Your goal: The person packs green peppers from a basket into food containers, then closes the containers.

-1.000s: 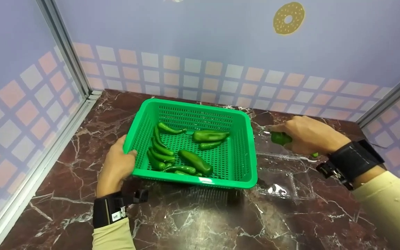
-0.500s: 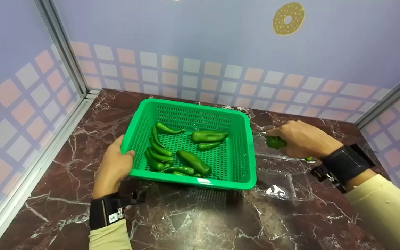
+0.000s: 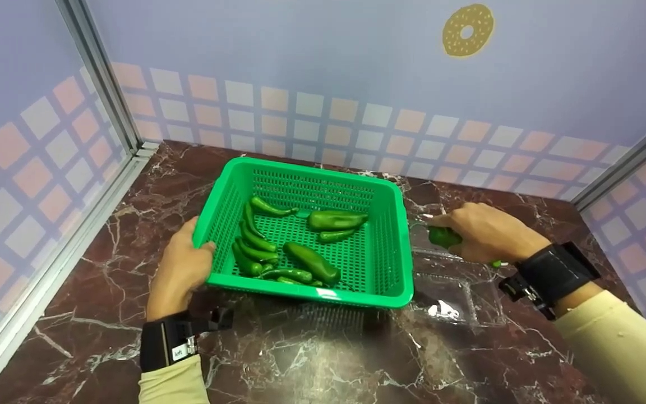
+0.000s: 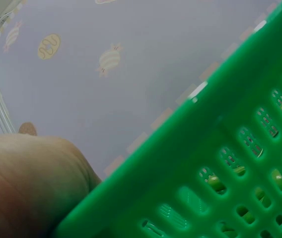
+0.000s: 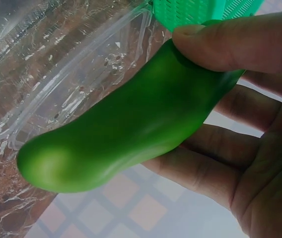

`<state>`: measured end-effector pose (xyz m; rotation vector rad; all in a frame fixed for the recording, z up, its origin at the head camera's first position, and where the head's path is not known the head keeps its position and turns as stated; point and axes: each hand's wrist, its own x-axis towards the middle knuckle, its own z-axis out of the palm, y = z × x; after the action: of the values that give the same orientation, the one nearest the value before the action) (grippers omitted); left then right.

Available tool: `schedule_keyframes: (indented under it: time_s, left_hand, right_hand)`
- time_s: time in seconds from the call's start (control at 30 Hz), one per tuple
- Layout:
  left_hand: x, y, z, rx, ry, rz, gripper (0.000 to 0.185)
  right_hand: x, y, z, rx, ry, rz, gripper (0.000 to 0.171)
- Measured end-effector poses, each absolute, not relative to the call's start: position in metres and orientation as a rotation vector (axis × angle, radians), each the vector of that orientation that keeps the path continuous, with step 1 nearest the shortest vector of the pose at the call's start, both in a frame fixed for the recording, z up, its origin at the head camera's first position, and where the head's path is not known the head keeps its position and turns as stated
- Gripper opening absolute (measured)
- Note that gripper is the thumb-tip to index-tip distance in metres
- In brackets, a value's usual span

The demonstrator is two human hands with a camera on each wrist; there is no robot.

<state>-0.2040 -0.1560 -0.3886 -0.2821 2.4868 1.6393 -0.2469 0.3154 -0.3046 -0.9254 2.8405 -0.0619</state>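
Two hands are at work on a dark red marble-patterned worktop [image 3: 312, 359]. The left hand [image 3: 180, 272] is curled over the near-left rim of a green perforated plastic basket [image 3: 390, 247], thumb inside the wall, and the basket is steadied by it. The right hand [image 3: 483, 233] is closed round one smooth green chilli pepper [image 3: 443, 237], which is pinched between thumb and fingers above a clear plastic clamshell tray [image 3: 457, 292] lying just right of the basket. In the right wrist view the held pepper [image 5: 131, 124] is seen with its blunt end free and pointing towards the tray's rim [image 5: 76, 84]. Several more green peppers [image 3: 312, 261] are left lying loose in the basket, mostly towards its left and middle.

For the step in hand, it is judged that the pepper should be lowered lengthwise into the tray's hollow and let go only once it is resting there, since the thin tray could be tipped or pushed aside. The basket is best kept held firmly meanwhile.
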Motion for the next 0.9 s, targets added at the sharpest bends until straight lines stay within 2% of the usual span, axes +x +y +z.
schedule_keyframes:
  time_s: [0.3,0.9]
  left_hand:
    - [-0.205,-0.157,-0.385,-0.258,2.512,1.600,0.068]
    - [-0.204,-0.158,-0.386,-0.259,2.472,1.630,0.071]
  right_hand:
    - [-0.246,0.318,-0.309,-0.872,2.832,-0.100,0.048]
    - [-0.241,0.324,-0.321,-0.821,2.854,-0.133,0.063]
